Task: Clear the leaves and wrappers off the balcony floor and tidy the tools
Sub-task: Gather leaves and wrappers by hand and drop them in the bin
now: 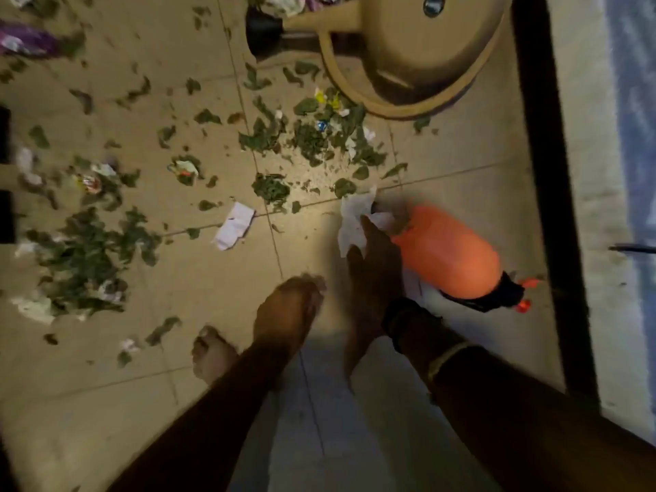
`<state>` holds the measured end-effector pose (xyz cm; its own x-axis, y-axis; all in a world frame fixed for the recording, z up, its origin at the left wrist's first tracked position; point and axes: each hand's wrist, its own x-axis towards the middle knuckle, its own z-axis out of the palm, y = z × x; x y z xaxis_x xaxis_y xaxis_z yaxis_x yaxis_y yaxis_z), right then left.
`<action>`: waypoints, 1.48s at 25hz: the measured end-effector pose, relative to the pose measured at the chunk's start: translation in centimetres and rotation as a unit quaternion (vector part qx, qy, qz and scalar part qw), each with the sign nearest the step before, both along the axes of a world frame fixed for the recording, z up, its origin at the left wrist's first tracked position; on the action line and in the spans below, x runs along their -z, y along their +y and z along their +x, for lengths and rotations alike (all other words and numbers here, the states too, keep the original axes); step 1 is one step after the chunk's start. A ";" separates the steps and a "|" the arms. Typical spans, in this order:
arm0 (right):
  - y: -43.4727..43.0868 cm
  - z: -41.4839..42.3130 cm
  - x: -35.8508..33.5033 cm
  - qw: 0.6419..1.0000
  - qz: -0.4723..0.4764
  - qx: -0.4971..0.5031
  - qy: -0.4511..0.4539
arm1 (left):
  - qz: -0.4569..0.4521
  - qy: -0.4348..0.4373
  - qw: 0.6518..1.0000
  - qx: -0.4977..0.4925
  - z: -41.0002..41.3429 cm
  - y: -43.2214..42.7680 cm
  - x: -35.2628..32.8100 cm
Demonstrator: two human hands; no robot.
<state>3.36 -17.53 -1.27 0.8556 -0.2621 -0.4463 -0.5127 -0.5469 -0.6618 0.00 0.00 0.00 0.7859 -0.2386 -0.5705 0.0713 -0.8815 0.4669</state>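
Note:
Green leaves (309,140) and wrappers (186,169) lie scattered over the tiled balcony floor, with a dense heap of leaves (88,253) at the left. A crumpled white paper (353,214) lies beside an orange spray bottle (451,255) that is on its side. My right hand (374,264) rests on this paper, thumb and fingers pinching its lower edge. My left hand (287,307) hovers just left of it, blurred, fingers curled with nothing seen in them. A folded white paper (234,226) lies further left.
A tan plastic basin (419,55) stands at the top, next to a black pot (264,33). A dark door frame (546,193) runs along the right. My bare foot (213,353) stands below the left hand. A purple wrapper (28,40) lies at the top left.

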 end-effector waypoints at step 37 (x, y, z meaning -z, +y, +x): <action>0.4 17.4 10.6 0.969 -0.137 -0.185 0.085 | -0.019 -0.056 0.990 0.129 23.7 2.1 12.5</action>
<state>20.74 -17.16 -11.83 0.8341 -0.0791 -0.5459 -0.3364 -0.8573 -0.3897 23.68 2.08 -12.52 0.7531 -0.4594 -0.4709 -0.2085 -0.8456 0.4915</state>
